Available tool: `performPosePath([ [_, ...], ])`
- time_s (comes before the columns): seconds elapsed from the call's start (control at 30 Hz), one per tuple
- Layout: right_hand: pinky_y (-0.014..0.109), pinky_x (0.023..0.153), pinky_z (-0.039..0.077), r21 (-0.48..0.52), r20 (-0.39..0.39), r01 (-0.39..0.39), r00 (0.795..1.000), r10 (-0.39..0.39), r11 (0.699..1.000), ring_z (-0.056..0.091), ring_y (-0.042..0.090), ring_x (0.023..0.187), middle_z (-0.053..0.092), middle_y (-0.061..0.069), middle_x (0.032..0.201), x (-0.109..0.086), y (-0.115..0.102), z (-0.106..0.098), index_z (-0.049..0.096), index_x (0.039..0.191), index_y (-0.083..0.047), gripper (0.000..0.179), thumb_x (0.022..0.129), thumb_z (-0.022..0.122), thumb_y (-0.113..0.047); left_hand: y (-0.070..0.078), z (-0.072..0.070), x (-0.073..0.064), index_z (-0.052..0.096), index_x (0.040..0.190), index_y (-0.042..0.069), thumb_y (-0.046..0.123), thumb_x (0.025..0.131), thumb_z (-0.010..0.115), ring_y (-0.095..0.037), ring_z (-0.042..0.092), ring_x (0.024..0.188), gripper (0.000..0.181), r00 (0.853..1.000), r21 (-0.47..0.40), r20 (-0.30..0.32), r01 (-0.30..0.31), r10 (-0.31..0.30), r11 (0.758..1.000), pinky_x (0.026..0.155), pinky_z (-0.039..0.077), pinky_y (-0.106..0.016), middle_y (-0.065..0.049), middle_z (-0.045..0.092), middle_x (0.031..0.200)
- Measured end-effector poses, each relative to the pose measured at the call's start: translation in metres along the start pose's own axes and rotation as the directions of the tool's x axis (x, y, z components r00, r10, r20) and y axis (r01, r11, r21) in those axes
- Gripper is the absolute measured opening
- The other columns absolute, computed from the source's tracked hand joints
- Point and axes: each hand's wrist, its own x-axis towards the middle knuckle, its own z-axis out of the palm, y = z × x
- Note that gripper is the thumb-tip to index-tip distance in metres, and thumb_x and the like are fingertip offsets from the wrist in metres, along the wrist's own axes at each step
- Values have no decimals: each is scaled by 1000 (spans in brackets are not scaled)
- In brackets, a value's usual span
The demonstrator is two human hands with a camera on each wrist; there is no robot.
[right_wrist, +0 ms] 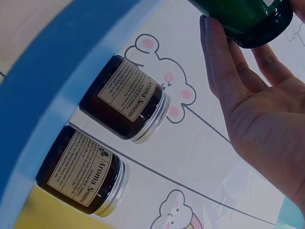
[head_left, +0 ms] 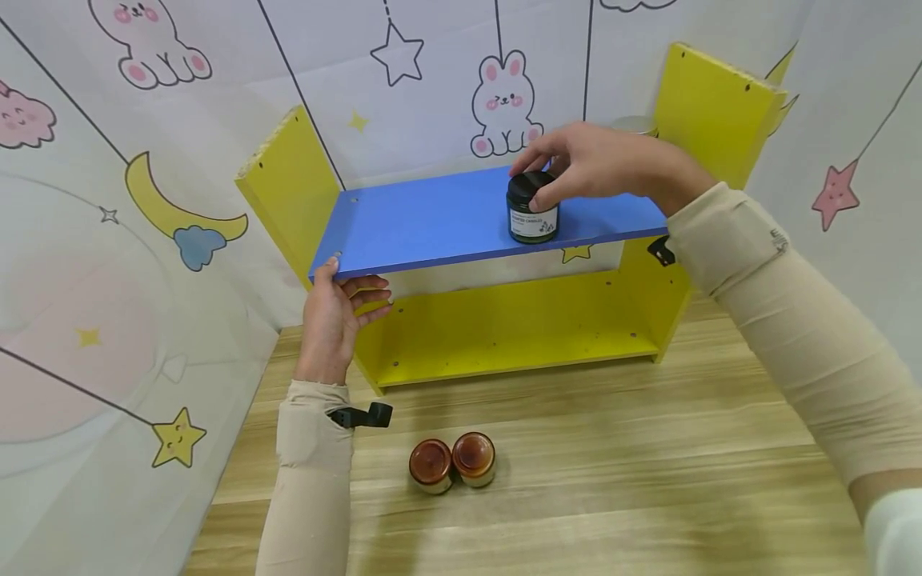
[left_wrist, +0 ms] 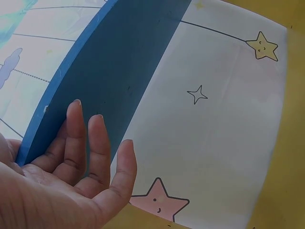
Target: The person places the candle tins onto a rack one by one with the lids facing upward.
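A dark green scented candle jar (head_left: 533, 222) with a black lid is at the front of the blue shelf board (head_left: 425, 220). My right hand (head_left: 601, 164) holds it from above, fingers and thumb around the lid. At the board's left front corner, my left hand (head_left: 333, 328) grips the edge, thumb on top and fingers underneath. The right wrist view shows two dark amber candle jars with silver lids, an upper jar (right_wrist: 125, 98) and a lower jar (right_wrist: 83, 171), standing on the board. My right hand and arm mostly hide these in the head view.
Two brown glass jars (head_left: 452, 462) stand side by side on the wooden table (head_left: 612, 464). Yellow side panels (head_left: 288, 192) rise at both ends of the blue board. Below it lies a yellow bottom shelf (head_left: 504, 324). A patterned white cloth (head_left: 439, 104) hangs behind.
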Motion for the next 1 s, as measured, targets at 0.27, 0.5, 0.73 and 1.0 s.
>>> performPosePath([
  [0.27,49,107,39,-72,42,-6,999,9,997,44,32,129,47,12,146,10,-3,-10,56,140,-16,49,94,69,-28,0,0,0,56,128,10,44,110,28,-24,66,86,47,1000,-3,2,-3,3,1000,93,53,-48,-1,72,87],
  [0.5,49,108,40,-113,66,-39,997,47,993,42,32,131,46,12,146,21,-6,-16,57,138,-18,46,95,68,-27,-1,0,0,56,126,10,44,110,29,-24,67,86,47,1000,-2,-1,4,-4,1000,91,54,-47,-1,72,87],
  [0.73,50,112,39,-148,86,-50,994,63,988,44,33,131,48,14,146,32,-7,-23,55,142,-16,48,96,67,-24,-1,0,-1,56,129,10,45,110,29,-22,66,85,48,1000,-1,4,2,-2,1000,92,53,-48,-1,72,87],
  [1.0,50,115,38,-165,95,-38,994,54,985,46,33,131,50,15,144,42,-8,-25,53,145,-13,52,97,66,-24,-1,-1,0,58,124,9,44,110,28,-22,67,84,48,1000,0,2,-2,2,1000,90,54,-47,-1,73,86],
])
